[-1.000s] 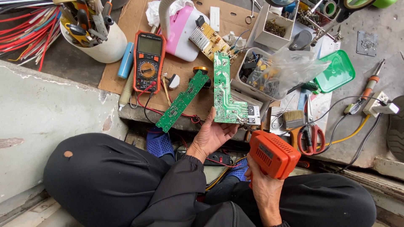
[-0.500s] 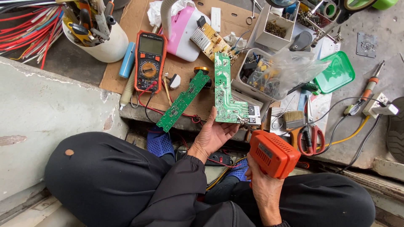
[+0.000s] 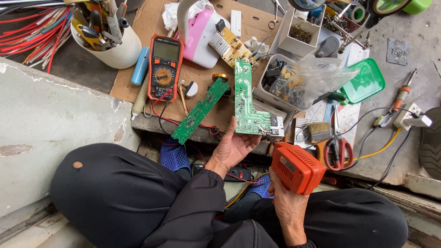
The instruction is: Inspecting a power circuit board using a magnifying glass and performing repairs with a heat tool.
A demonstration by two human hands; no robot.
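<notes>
You have 2 things in hand. Your left hand (image 3: 234,149) holds the L-shaped green circuit board (image 3: 245,103) by its bottom edge: the thumb lies up the left side of that lower corner and the fingers (image 3: 251,140) curl under the foot of the L, pinching it, while the long arm of the board stands up and away over the cardboard sheet (image 3: 202,76). Treat the board as light, thin and stiff, but fragile. It should flex little, and the soldered side and the small parts bunched at the right end would not take pressure well, so the bare edges are the place to grip, as you do now.

Your right hand (image 3: 287,206) wraps the orange tool body (image 3: 296,167) from below, fingers closed round what looks like its grip, though that part is mostly hidden. It looks denser and blunt-cornered, so it wants a full-hand hold. It sits just right of and below the board, near but apart.
</notes>
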